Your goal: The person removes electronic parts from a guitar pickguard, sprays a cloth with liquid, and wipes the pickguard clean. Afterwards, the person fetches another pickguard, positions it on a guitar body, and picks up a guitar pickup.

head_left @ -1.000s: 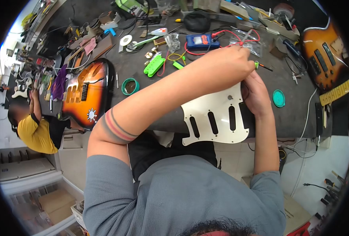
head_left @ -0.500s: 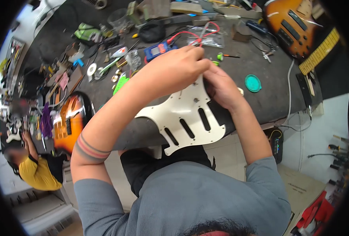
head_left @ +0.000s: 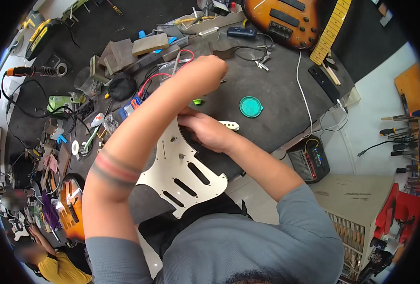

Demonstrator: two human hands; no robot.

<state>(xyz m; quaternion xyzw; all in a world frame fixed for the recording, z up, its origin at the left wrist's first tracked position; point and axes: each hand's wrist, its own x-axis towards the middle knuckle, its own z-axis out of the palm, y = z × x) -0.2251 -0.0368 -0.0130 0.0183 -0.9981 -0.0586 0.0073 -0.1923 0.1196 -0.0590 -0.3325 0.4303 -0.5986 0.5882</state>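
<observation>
A cream-white guitar pickguard (head_left: pixel 172 165) with three pickup slots and small screw holes leans over the table's front edge toward my lap. My right hand (head_left: pixel 210 131) grips it near its upper edge; my left forearm covers part of those fingers. Above the tabletop, my left hand (head_left: pixel 212 72) reaches across with its back to the camera and its fingers hidden beneath. A small dark tip shows just under it, too little to name. Close by lie a bright green piece (head_left: pixel 198 102) and a white pickup cover (head_left: pixel 230 125).
A teal round lid (head_left: pixel 251 107) lies right of my hands. A sunburst guitar body (head_left: pixel 285 21) and a maple neck (head_left: pixel 332 31) are at the back right, near a phone (head_left: pixel 323 84). Another sunburst body (head_left: pixel 72 208) is at left, near a person in yellow.
The view has swung to the right. My left hand has left the pickguard's top and moved out over the table, while my right hand stays at the pickguard.
</observation>
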